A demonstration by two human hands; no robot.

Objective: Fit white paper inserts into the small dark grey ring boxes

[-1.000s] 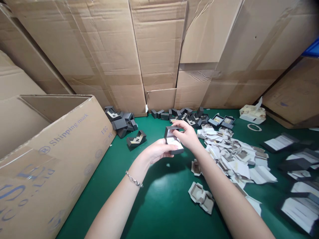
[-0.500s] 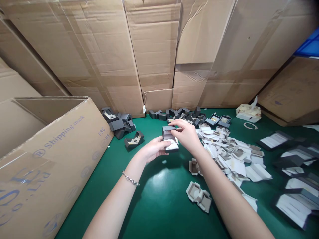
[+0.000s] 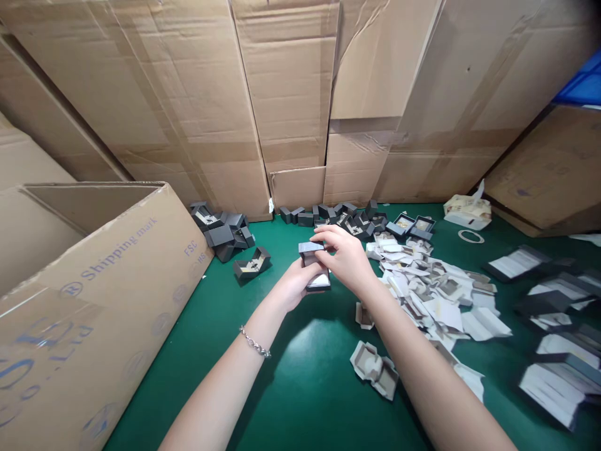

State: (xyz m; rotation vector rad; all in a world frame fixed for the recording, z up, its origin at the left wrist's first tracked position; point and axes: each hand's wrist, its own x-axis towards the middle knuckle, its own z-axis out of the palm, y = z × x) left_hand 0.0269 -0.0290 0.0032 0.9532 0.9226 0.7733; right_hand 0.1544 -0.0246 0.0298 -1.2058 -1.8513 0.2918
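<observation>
A small dark jewellery box with a pale inside is held above the green table, its lid raised. My left hand is closed round its left side, thumb across the pale inside. My right hand bends over the box from the right, fingers at the lid and inner edge; its fingertips are partly hidden. Left of my hands, an open dark box lies by itself on the table. Near my right forearm lie an unfolded grey-white card insert and another insert, partly covered by the arm.
A large carton stands at left, beside a pile of dark boxes. More small boxes line the cardboard wall. White card scraps, a tissue pack, a white ring and open boxes lie at right.
The held box has shifted slightly left and its lid has tilted. My left hand has turned, its thumb further over the box. My right hand has moved slightly left with it.
</observation>
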